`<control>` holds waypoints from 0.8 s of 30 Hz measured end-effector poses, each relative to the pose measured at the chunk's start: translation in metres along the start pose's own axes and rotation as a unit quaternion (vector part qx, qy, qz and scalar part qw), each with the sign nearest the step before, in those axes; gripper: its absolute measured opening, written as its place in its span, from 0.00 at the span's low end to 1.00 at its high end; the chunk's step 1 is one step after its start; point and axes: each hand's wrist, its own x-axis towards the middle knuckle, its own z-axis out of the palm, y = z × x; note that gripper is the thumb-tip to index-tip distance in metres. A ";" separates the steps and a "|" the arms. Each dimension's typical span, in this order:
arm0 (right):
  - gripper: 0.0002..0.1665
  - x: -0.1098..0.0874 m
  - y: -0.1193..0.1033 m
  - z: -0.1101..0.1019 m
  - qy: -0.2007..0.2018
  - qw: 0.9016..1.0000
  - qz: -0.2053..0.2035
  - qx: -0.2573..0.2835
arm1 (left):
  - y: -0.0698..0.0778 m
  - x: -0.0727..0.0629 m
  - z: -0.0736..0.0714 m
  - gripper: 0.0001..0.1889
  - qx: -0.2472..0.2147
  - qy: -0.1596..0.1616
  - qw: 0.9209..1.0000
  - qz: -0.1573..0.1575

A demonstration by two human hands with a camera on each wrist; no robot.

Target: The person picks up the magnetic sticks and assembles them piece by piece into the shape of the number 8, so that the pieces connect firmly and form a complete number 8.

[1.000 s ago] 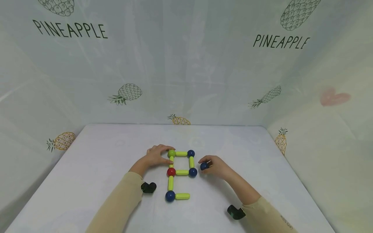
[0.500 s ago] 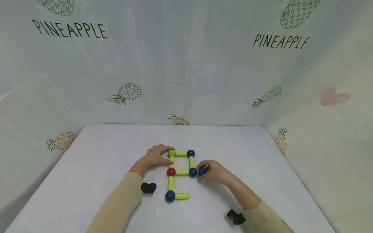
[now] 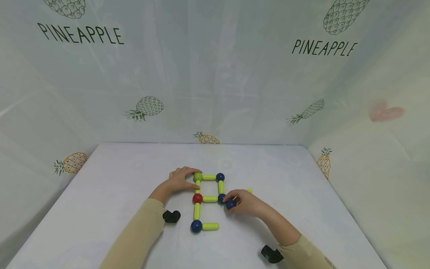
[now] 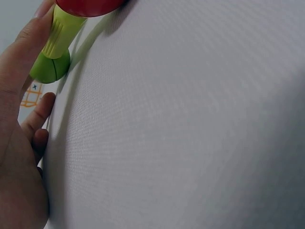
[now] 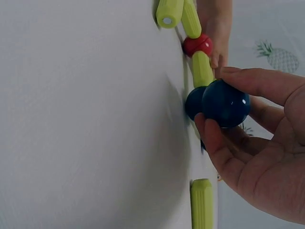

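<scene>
A flat figure of yellow-green magnetic rods point(image 3: 210, 199) and balls lies on the table. Its corners include a green ball point(image 3: 198, 177), a red ball point(image 3: 197, 198) and several blue balls, one of them the lower-left blue ball point(image 3: 196, 226). My left hand point(image 3: 179, 180) steadies the upper-left corner, index finger at the green ball and thumb against the rod below it. Between thumb and fingers, my right hand point(image 3: 246, 203) pinches a separate blue ball point(image 5: 226, 103). This ball is beside the figure's middle-right blue ball point(image 3: 221, 198); whether they touch I cannot tell.
A loose yellow-green rod point(image 5: 202, 204) lies on the table, mostly hidden behind the right hand in the head view. The lower rod point(image 3: 211, 226) of the figure has a free right end. Behind the table hangs a pineapple-print cloth point(image 3: 215, 74).
My right hand has carried the blue ball left and toward me, up to the figure's middle-right ball. The loose rod's end now shows behind it. The left hand stays put.
</scene>
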 end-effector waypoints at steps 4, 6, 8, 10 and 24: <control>0.17 -0.003 -0.002 0.003 -0.011 1.000 -0.008 0.007 | 0.000 0.000 0.000 0.36 -0.002 0.000 1.000 0.001; 0.16 -0.004 -0.003 0.005 -0.015 1.000 -0.012 0.004 | 0.001 -0.001 -0.001 0.36 -0.005 0.000 1.000 0.001; 0.16 -0.005 -0.003 0.007 -0.020 1.000 -0.015 0.005 | 0.001 -0.001 -0.001 0.36 -0.009 0.000 1.000 0.001; 0.15 -0.006 -0.004 0.009 -0.023 1.000 -0.020 0.002 | 0.001 -0.001 -0.002 0.36 -0.010 0.000 1.000 0.001; 0.14 -0.003 -0.006 0.021 -0.065 0.998 -0.025 -0.002 | 0.001 -0.001 -0.001 0.36 -0.006 0.001 1.000 -0.002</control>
